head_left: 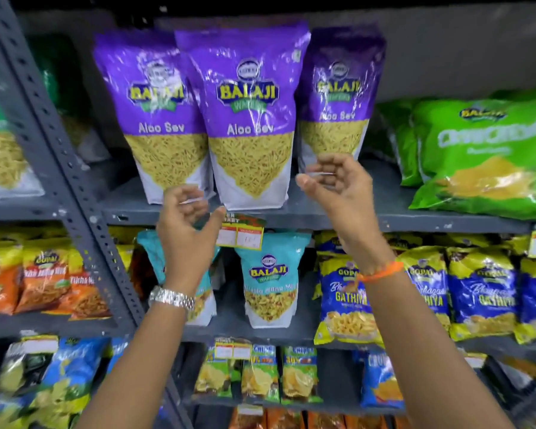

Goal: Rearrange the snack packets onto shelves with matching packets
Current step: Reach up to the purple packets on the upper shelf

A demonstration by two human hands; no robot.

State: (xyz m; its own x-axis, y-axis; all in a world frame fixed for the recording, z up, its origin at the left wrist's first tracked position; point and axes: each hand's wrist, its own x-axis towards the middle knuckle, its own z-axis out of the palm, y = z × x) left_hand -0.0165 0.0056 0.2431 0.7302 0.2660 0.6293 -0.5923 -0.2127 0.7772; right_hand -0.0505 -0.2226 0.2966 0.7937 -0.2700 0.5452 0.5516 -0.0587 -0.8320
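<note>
Three purple Aloo Sev packets stand upright in a row on the top shelf [322, 216], the middle packet [249, 119] overlapping the left packet [146, 113] and the right packet [338, 97] set further back. Both hands are raised in front of them, empty. The left hand [188, 224] and right hand [338, 184] have fingers loosely curled and spread, gripping nothing, just below the middle packet's base. Green packets [483, 156] lie to the right on the same shelf
</note>
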